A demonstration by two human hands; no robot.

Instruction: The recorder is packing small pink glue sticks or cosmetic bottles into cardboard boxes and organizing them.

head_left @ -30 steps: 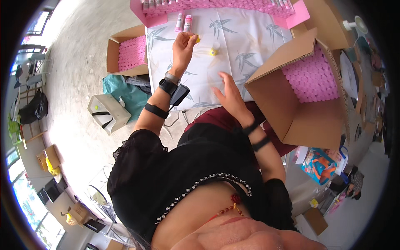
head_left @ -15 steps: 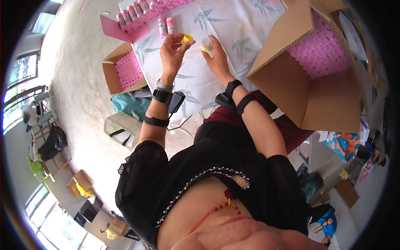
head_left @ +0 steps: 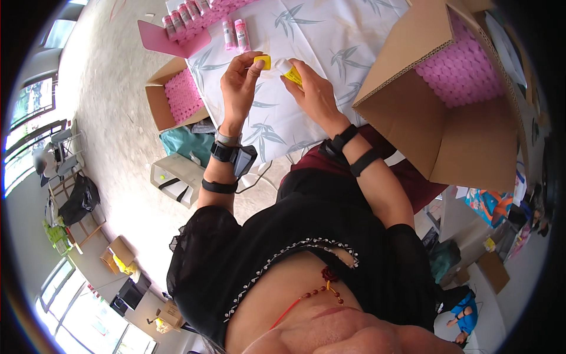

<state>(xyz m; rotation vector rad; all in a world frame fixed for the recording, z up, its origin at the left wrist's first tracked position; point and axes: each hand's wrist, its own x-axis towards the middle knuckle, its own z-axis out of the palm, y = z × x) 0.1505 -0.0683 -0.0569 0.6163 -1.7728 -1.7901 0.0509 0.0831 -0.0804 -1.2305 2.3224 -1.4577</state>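
Observation:
My left hand (head_left: 239,88) pinches a small yellow cap (head_left: 263,62) between thumb and fingers. Close beside it, my right hand (head_left: 311,89) grips a small yellow tube with a white tip (head_left: 287,69). Cap and tube tip are a short gap apart, held above a table under a white cloth with a grey leaf print (head_left: 330,41). Both wrists wear black bands.
A large open cardboard box (head_left: 436,118) filled with pink items stands at the right. Two pink bottles (head_left: 234,34) stand on the cloth, with a row of them in a pink tray (head_left: 177,29) at the far left. Another open box (head_left: 171,97) and bags lie on the floor.
Both hands have come together above the cloth. One second ago my right hand lay low near the table edge; now it holds the tube up beside the cap.

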